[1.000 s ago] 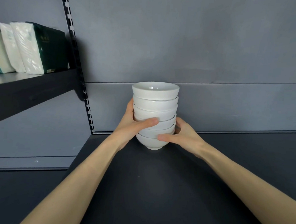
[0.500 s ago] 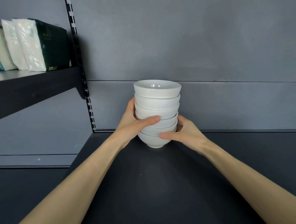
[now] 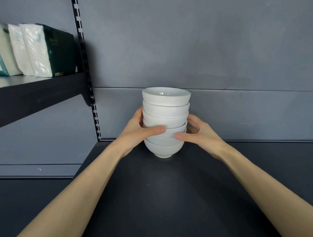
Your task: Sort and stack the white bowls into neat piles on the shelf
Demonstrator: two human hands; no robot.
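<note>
Where a black upper shelf board (image 3: 36, 90) juts in at the far left, plastic-wrapped white and dark green tissue packs (image 3: 48, 51) stand in a row beside a black slotted metal upright (image 3: 90, 95). Right of that, the left hand (image 3: 136, 133) curls round the left side of a nested stack of white ceramic bowls (image 3: 166, 116), its thumb laid across the front of the middle bowls. The stack stands upright on the dark matte lower shelf (image 3: 163, 198), near the grey back panel (image 3: 221, 54), its foot on the surface. The right hand (image 3: 201, 132) cups the stack's right side, thumb pressed against a lower bowl and fingers wrapped behind.
</note>
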